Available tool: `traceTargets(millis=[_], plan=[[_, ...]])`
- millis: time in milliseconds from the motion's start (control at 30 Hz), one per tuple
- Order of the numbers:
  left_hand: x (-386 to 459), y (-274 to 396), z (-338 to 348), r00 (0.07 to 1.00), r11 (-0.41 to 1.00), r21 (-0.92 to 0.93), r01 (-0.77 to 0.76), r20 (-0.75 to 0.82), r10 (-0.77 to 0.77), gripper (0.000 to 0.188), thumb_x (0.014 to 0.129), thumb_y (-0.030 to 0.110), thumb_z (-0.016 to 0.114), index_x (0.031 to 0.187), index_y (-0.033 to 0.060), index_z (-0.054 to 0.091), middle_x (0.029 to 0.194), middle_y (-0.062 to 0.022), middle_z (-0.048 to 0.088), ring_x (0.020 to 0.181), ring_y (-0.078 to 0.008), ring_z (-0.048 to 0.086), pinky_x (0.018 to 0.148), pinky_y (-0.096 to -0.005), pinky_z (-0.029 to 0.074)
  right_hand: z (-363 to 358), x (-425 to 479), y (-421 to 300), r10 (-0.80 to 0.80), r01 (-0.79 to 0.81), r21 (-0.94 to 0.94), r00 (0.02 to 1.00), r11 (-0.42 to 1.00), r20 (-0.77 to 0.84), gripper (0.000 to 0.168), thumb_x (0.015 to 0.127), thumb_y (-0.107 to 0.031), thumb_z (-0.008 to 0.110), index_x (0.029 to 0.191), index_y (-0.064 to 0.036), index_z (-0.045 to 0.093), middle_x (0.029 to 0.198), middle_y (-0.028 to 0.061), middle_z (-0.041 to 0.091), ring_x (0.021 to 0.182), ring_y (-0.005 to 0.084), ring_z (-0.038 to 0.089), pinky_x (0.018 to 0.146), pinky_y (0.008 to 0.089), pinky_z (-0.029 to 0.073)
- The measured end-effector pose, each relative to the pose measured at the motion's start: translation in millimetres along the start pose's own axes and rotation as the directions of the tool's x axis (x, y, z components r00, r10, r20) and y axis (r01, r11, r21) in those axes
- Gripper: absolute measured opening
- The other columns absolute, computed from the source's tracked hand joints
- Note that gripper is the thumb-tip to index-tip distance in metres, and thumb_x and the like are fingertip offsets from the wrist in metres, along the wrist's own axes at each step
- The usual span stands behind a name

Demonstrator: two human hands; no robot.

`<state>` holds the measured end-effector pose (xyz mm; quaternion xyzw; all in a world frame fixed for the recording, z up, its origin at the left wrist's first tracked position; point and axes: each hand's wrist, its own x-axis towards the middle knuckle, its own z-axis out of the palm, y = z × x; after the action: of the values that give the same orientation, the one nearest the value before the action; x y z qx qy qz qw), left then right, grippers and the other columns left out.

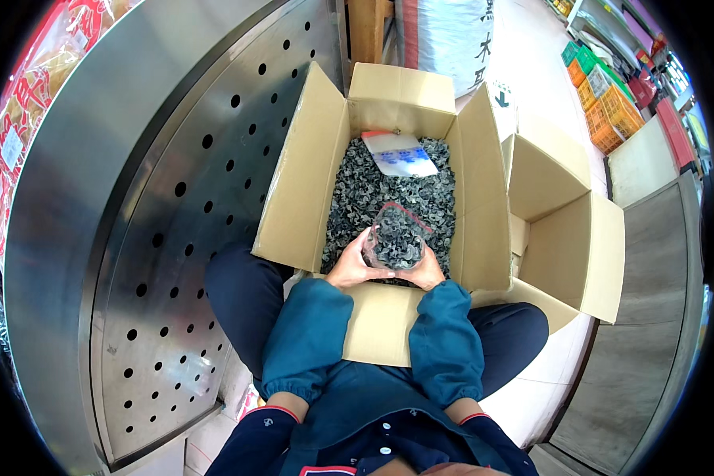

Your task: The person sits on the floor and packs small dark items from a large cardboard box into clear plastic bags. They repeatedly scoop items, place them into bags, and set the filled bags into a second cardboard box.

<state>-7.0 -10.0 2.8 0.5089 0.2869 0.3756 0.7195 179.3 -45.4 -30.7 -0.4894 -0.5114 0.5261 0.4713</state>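
Note:
Both my hands hold a clear plastic bag [395, 239] filled with dark dried wood ear fungus, its rim edged in red. My left hand [356, 262] grips the bag's left side and my right hand [423, 269] its right side, thumbs meeting at the near side. Beneath lies loose dried fungus [351, 196], filling much of an open cardboard box [485, 208] between my knees. A white packet [400, 156] with blue print and a red edge rests on the fungus near the box's far wall.
Right of the box stands a second open cardboard box [556, 238]. A perforated steel panel [178, 262] rises on the left. Beyond are a large woven sack [446, 41] and stacked plastic crates [613, 119]. A grey cabinet [642, 309] stands at right.

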Motion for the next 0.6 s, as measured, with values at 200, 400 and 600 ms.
traceTargets(millis=[200,400,600], plan=[[-1,30,-5,0.999,0.992,0.122,-0.032,0.044,0.027,0.094,0.055,0.005,0.087,0.133,0.0027,0.036,0.128,-0.0059,0.046,0.116,-0.0145,0.046,0.1,-0.0318,0.037,-2,0,-45,-0.065,0.066,-0.01,0.995,0.998,0.074,0.091,0.052,-0.013,0.086,0.131,-0.006,0.043,0.129,0.0112,0.043,0.125,0.0231,0.037,0.107,0.0365,0.027],[2,31,5,0.999,0.987,0.16,-0.031,0.045,0.024,0.08,0.058,0.009,0.086,0.127,0.0059,0.045,0.128,-0.0036,0.047,0.116,-0.0139,0.045,0.099,-0.0308,0.036,-2,0,-50,-0.159,0.162,-0.01,0.978,0.987,0.132,0.094,0.056,-0.025,0.085,0.135,-0.005,0.039,0.136,0.0103,0.041,0.129,0.0236,0.035,0.109,0.0367,0.023],[2,23,-5,0.997,0.995,0.09,-0.048,0.058,0.043,0.086,0.058,0.003,0.084,0.132,0.0085,0.04,0.128,-0.006,0.045,0.115,-0.0146,0.046,0.099,-0.0326,0.038,13,3,-29,-0.029,0.034,0.217,0.999,0.975,-0.028,0.082,0.068,-0.023,0.082,0.133,-0.001,0.037,0.129,0.011,0.046,0.122,0.0189,0.041,0.104,0.0355,0.03]])
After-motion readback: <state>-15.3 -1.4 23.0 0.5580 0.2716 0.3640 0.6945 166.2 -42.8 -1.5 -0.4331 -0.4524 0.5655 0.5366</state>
